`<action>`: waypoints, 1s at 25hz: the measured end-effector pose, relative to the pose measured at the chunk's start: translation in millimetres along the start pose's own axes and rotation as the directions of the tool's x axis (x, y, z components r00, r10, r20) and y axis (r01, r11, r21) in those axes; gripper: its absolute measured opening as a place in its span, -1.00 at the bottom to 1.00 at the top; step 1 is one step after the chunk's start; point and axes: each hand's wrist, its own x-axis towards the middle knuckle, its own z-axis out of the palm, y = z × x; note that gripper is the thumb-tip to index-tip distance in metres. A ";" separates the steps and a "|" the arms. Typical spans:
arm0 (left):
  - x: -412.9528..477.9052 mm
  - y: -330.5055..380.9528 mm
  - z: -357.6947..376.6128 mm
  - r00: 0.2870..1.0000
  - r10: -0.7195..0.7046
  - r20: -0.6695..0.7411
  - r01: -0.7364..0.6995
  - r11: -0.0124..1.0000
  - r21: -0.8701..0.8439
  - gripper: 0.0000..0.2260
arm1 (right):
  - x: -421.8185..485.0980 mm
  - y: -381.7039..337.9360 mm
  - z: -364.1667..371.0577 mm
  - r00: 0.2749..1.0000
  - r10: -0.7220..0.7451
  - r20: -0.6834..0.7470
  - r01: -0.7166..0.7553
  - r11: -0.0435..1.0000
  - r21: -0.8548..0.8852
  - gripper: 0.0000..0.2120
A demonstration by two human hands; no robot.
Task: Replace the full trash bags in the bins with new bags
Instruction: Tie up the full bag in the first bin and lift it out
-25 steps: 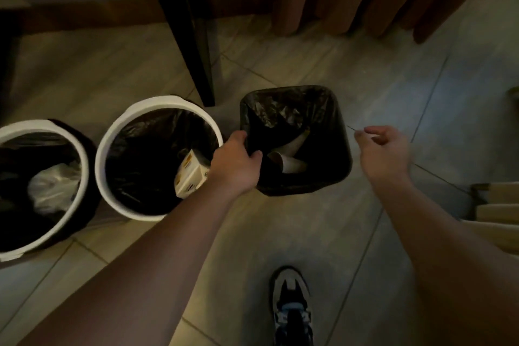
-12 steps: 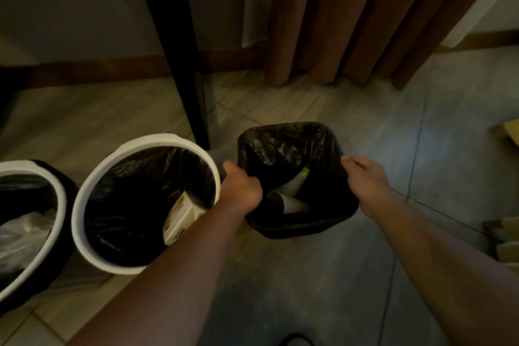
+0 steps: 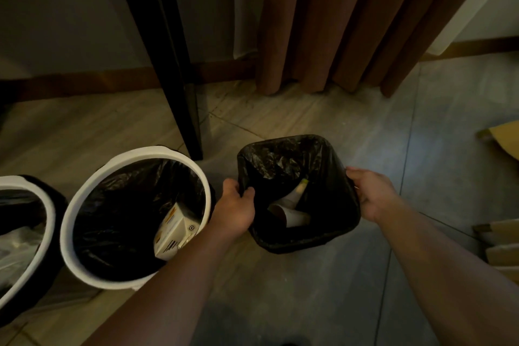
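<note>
Black plastic lines the square bin (image 3: 303, 246) that sits on the floor between the person's two hands. The left hand (image 3: 236, 211) grips the liner (image 3: 280, 160) at one rim, thumb hooked inside. The right hand (image 3: 370, 194) curls its fingers over the opposite rim. Paper cups (image 3: 295, 218) lie inside, between the hands. Just outside the left hand stands a white-rimmed round bin (image 3: 157, 153) holding a carton (image 3: 174, 230), with another round bin (image 3: 25, 184) beyond it. A dark table leg (image 3: 182, 93) stands ahead of the left hand, and brown curtains (image 3: 337, 22) hang ahead of the right.
</note>
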 end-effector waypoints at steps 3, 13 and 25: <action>-10.0 -14.8 14.3 0.998 -0.001 -0.056 -0.003 0.997 -0.076 -0.60 | 7.2 3.9 -7.6 0.995 -0.071 -0.066 0.069 0.997 -0.034 -0.81; -54.9 -76.4 36.0 0.955 -0.214 0.203 0.292 0.791 -0.538 -0.77 | -44.2 65.3 -74.6 0.982 0.084 0.169 -0.094 0.994 0.053 -0.69; -54.2 -80.0 54.1 0.931 -0.144 -0.335 0.091 0.982 -0.168 -0.91 | -87.1 84.9 -77.4 0.977 -0.202 0.066 0.180 0.952 0.247 -0.83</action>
